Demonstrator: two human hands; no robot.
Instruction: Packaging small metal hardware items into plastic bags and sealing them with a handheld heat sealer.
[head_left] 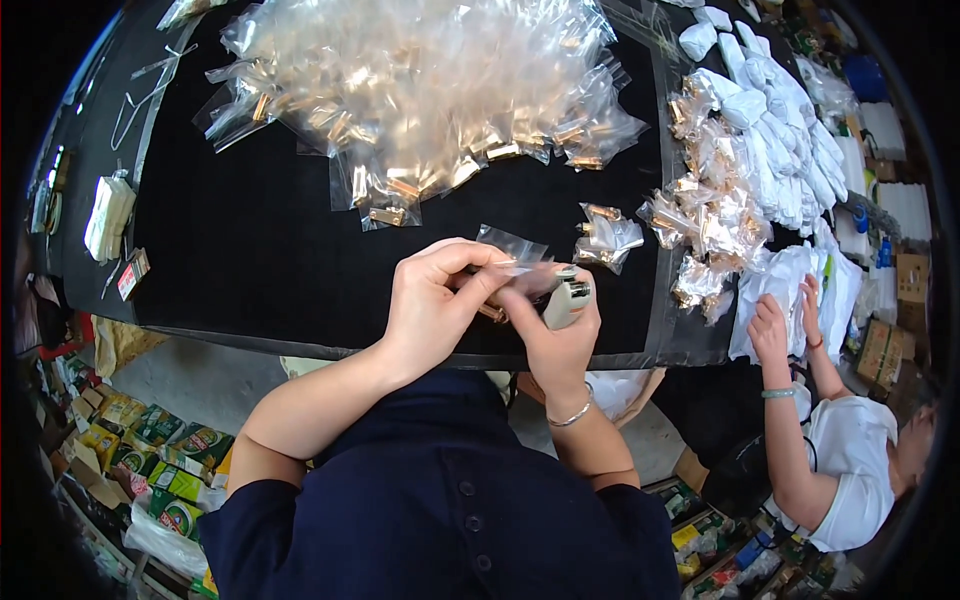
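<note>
Hands meet above the near edge of a black-covered worktable [250,260], seen from above. The left hand [435,300] pinches a small clear plastic bag [512,245] by its top edge, thumb and forefinger closed on the film. The right hand [558,335] is closed around a small pale cylindrical part with a brass-coloured metal end [566,298], held just beside the bag's opening. A thin silver bangle [572,415] circles the right wrist.

Just beyond the hands lies a little cluster of filled clear bags with brass fittings [608,235]. Farther back, a big heap of clear bagged brass parts [420,90] covers the middle of the table. To the right, a crinkled pile of bagged brass pieces [705,215] sits next to a row of white wrapped packets [785,150].

At the right edge, another person's hands [775,325] rest on white packets. Green and yellow cartons [150,445] lie on the floor at lower left.
</note>
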